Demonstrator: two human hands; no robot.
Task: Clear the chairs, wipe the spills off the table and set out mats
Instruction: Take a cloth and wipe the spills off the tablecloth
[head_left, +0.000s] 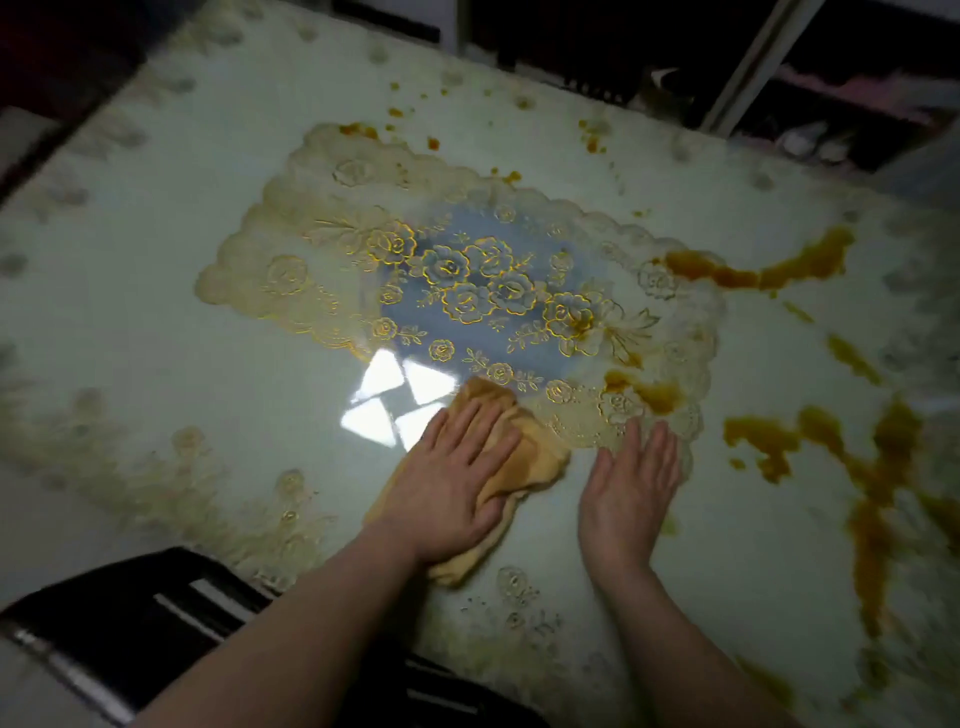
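Observation:
A glossy pale table (156, 312) with a faint flower pattern fills the view. In its middle lies a lace mat (467, 280) with gold roses and a bluish centre. Orange-brown spills (872, 467) streak the right side, and smaller drops (395, 111) dot the far side. My left hand (452, 483) presses flat on a crumpled yellow cloth (535, 457) at the mat's near edge. My right hand (631, 483) rests flat beside it, fingers on the mat's near right corner, holding nothing.
A dark chair (130, 618) stands against the table's near edge at lower left. Beyond the far edge are dark furniture and a pale post (753, 62). A bright lamp reflection (395, 400) glares just left of the cloth.

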